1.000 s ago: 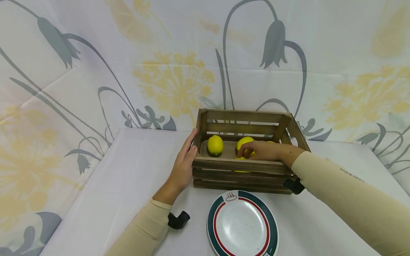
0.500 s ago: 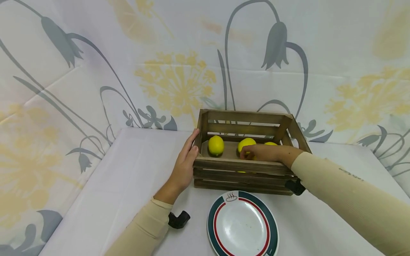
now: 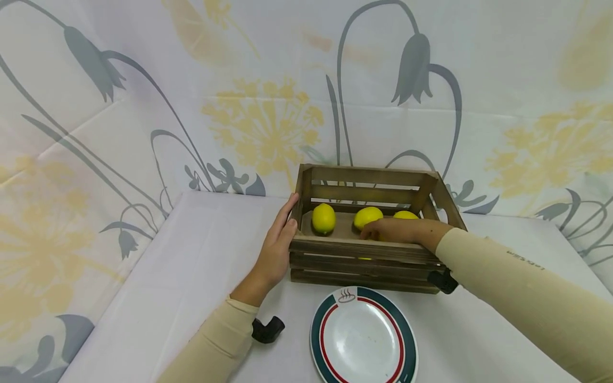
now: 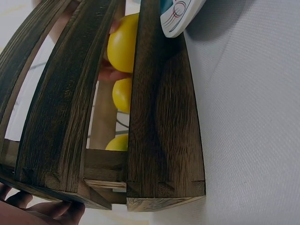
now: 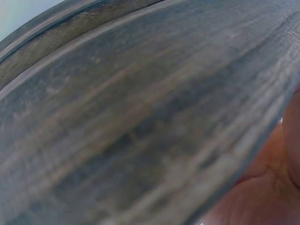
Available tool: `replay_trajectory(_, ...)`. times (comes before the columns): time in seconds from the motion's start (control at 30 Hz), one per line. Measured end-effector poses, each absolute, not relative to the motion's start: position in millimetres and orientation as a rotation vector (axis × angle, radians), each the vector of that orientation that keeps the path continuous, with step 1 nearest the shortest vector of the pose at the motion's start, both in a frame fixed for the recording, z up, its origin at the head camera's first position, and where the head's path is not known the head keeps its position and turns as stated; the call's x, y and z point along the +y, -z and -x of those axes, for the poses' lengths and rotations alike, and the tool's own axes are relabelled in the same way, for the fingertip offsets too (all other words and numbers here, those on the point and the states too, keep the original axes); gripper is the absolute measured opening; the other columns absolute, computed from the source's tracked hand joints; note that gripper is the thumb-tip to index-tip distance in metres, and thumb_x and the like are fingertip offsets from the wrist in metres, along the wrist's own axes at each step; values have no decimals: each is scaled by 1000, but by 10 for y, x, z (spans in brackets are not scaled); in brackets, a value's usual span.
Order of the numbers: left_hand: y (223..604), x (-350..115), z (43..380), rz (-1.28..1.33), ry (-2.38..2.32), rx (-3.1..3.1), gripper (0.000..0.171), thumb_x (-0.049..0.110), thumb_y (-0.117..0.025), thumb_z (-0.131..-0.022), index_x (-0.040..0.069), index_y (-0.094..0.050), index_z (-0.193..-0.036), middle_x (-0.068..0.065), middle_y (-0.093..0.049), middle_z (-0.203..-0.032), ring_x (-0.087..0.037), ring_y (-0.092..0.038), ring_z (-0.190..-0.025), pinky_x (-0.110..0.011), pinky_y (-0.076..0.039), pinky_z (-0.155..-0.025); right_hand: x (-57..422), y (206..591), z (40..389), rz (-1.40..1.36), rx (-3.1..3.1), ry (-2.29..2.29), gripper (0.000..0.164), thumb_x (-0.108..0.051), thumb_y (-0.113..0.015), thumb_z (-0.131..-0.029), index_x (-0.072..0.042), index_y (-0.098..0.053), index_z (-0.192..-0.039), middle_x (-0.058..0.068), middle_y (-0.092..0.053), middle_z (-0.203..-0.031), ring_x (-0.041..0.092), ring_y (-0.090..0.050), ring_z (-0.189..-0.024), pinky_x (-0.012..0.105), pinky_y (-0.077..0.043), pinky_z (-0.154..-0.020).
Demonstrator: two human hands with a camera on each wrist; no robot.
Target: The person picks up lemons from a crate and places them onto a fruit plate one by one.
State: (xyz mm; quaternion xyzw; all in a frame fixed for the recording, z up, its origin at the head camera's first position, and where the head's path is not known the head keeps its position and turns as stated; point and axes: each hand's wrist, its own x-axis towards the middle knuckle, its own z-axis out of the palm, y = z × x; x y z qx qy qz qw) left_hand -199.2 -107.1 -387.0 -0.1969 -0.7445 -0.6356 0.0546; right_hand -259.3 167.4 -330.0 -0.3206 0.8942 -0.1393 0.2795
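A brown slatted wooden crate [image 3: 359, 246] holds several yellow lemons. One lemon [image 3: 323, 218] lies at the crate's left, another [image 3: 367, 217] near the middle, and a third [image 3: 405, 215] farther right. My right hand [image 3: 397, 230] reaches over the front slat into the crate. Through the slats in the left wrist view, its fingers grip a lemon [image 4: 123, 44] from both sides; the head view mostly hides this one. With fairly straight fingers, my left hand [image 3: 270, 252] rests against the crate's left end. In the right wrist view a blurred slat covers most of the hand.
Just in front of the crate lies a white plate [image 3: 361, 340] with a green rim band and a red ring. A white cloth covers the table [image 3: 201, 255]. Behind the crate hangs a flower-printed curtain [image 3: 287, 53].
My right hand has sunk lower and shifted slightly right, its fingers closing on a front lemon that showed beneath them a second ago. My left hand stays at the crate's end.
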Motion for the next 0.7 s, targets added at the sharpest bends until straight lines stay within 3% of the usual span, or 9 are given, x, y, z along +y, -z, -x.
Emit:
replay_trajectory(0.3, 3875, -1070, 1993, 604, 1936, -2257, 53, 27, -27, -109, 18, -22, -160, 3, -16, -168, -18, -12, -156, -50, -13, -127, 1688, 3302, 2572, 846, 2430, 451, 22, 0, -60, -96, -2, -55, -117, 14, -63, -112, 25, -60, -100, 50, -49, -100)
replay_trajectory(0.57, 3867, -1066, 1999, 605, 1930, -2254, 52, 27, -27, -109, 19, -22, -160, 3, -17, -168, -17, -12, -156, -50, -14, -126, 1669, 3289, 2572, 773, 2523, 388, 48, -11, -71, -92, -2, -50, -134, 18, -63, -120, 28, -60, -104, 55, -47, -104)
replay_trajectory(0.7, 3858, -1064, 1994, 609, 1933, -2253, 52, 26, -28, -109, 18, -22, -160, 2, -17, -168, -18, -12, -156, -51, -14, -126, 1663, 3285, 2575, 737, 2534, 416, 54, -17, -74, -90, -3, -51, -137, 19, -61, -125, 28, -59, -106, 53, -48, -104)
